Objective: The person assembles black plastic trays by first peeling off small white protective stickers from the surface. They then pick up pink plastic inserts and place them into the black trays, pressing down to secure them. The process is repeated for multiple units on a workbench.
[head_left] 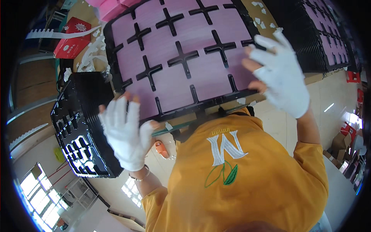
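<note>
In front of me lies a black plastic tray (183,60) with raised cross-shaped dividers, and flat pink-purple pieces (172,94) fill the spaces between them. My left hand (125,133), in a white glove with bare fingertips, is by the tray's near left corner. Its fingers are spread and hold nothing. On the other side, my right hand (284,79), gloved the same way, is over or beside the tray's right edge. Its fingers are apart, slightly bent and blurred, with nothing seen in them. Whether either hand touches the rim, I cannot tell.
Stacked black trays (87,127) stand at left; another stack (309,38) at right has pink in its top tray. Pink blocks (110,8) sit beyond the tray. A red box (73,38), white strips (92,54) and white scraps (259,19) lie around it.
</note>
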### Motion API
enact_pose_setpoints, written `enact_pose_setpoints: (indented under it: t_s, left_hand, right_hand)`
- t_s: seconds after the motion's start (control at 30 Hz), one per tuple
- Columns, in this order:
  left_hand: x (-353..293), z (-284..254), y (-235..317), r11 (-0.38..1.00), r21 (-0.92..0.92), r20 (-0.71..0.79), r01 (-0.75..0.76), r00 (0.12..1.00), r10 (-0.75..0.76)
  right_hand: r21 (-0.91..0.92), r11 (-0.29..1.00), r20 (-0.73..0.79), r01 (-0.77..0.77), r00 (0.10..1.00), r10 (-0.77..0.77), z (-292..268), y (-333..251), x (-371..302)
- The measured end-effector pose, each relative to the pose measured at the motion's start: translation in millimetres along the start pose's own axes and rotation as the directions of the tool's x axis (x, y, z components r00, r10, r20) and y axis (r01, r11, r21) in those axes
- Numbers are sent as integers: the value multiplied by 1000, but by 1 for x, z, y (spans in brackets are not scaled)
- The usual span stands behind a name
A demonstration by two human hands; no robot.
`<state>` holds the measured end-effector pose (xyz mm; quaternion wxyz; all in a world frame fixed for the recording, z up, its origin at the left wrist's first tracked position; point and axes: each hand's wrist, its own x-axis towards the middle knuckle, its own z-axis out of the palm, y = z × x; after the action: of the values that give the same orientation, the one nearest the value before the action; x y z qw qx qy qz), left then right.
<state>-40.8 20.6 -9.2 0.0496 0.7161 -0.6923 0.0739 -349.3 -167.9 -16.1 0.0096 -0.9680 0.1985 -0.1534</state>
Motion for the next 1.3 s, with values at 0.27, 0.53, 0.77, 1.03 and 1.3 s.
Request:
enact_pose_setpoints:
  t_s: [0.27,0.53,0.77,1.03,1.3]
  left_hand:
    - [-17,36,-1,997,74,42,-4,999,1]
    - [-18,14,-17,998,38,-82,41,996,-38]
    - [69,-18,-33,999,-33,-146,11,989,-15]
    - [157,30,-49,964,-131,-206,-231,957,202]
    - [200,68,-28,940,-86,9,-332,943,334]
  right_hand:
    - [-97,995,27,-36,999,39,20,13,-11]
    - [-94,991,31,-98,994,101,5,17,-8]
    - [-174,985,-241,-16,970,-27,10,62,73]
    - [-204,978,-335,-40,942,-31,31,112,131]
    - [-256,966,66,29,998,-13,64,94,130]
